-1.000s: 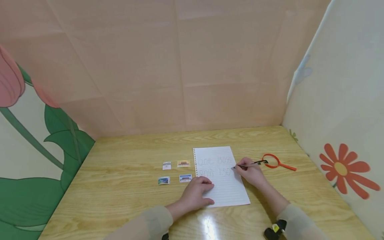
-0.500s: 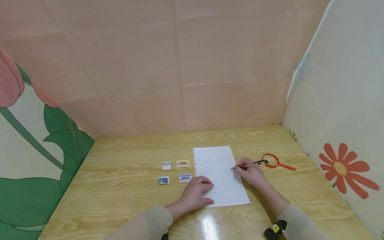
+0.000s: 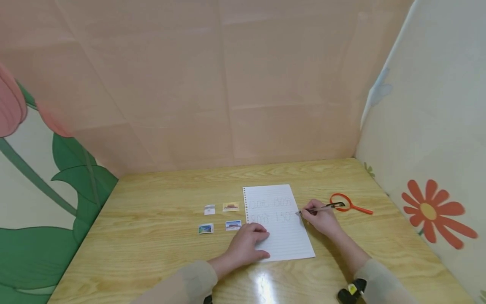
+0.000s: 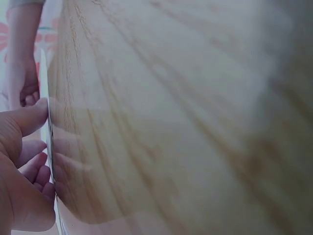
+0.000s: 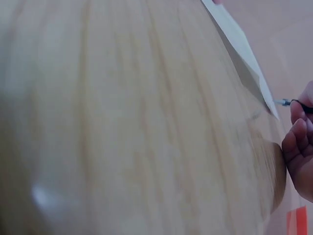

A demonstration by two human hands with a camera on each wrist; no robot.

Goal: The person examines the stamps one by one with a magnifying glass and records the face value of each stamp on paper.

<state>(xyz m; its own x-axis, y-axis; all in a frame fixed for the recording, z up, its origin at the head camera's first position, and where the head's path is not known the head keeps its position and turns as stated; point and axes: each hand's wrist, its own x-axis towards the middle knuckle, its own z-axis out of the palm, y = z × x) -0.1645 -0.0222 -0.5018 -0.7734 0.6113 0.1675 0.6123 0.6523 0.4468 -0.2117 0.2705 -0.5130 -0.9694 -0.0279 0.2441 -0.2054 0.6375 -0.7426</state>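
A lined sheet of paper [image 3: 282, 242] with punched holes down its left edge lies on the table, bearing two rows of handwritten figures. My left hand [image 3: 247, 245] rests on its lower left part, fingers relaxed and thumb spread; the left wrist view has this hand [image 4: 22, 166] at the paper's edge. At the sheet's right edge, my right hand [image 3: 320, 217] pinches a pen [image 3: 322, 207], its tip by the end of the second row. The right wrist view catches the pen's tip [image 5: 283, 102] beside the paper [image 5: 237, 39].
Several small picture stamps lie left of the paper, among them a yellow one [image 3: 230, 207], a blue one [image 3: 233, 225] and a green-blue one [image 3: 206, 228]. A red-framed magnifying glass [image 3: 351, 205] lies right of my right hand. Walls stand behind and at the sides.
The pen tip has shifted slightly right, to the paper's edge, uncovering more of the second row's end. My left hand stays in place on the paper. The head view has shifted slightly.
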